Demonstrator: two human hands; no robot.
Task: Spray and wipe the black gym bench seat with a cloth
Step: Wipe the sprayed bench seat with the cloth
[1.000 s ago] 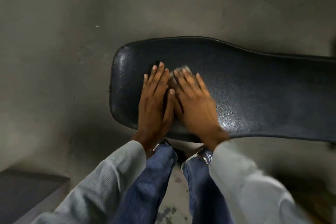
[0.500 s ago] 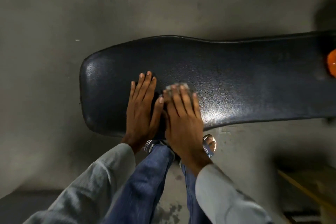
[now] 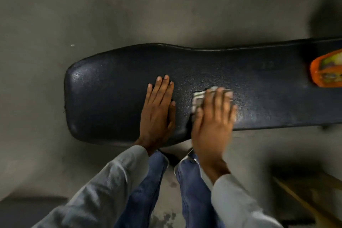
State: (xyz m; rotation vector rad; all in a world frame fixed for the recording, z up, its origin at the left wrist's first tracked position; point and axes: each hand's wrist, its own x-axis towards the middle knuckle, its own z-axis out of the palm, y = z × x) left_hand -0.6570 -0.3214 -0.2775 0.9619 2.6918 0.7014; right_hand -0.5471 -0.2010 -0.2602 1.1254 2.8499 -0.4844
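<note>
Closest to the camera are the person's legs in blue jeans (image 3: 148, 190) and two grey sleeves (image 3: 111, 177), standing right at the near edge of the bench seat (image 3: 111, 87).

The bench seat is the black padded surface. It runs long from side to side, with its rounded end off to the left and the rest going out of view on the right.

The left hand (image 3: 159, 111) lies flat on the seat, fingers straight and close together, holding nothing. It seems to be there just to lean on.

The right hand (image 3: 212, 116) is on the seat just to the right of the left hand, a little apart from it. Its fingers are spread and press a small pale cloth (image 3: 199, 100) down onto the seat. The cloth peeks out at the fingertips. This hand looks blurry.

The wiping step looks to be under way. The long way to wipe is along the seat, and the right hand is the one nearer the big unwiped part on the right. There is open room that way until an orange thing (image 3: 327, 69) resting on the seat at the far right, likely the spray bottle, but it is cut off. The near and far edges of the seat are close, so strokes across it must be short.

Beyond the seat is bare grey floor (image 3: 166, 5).
</note>
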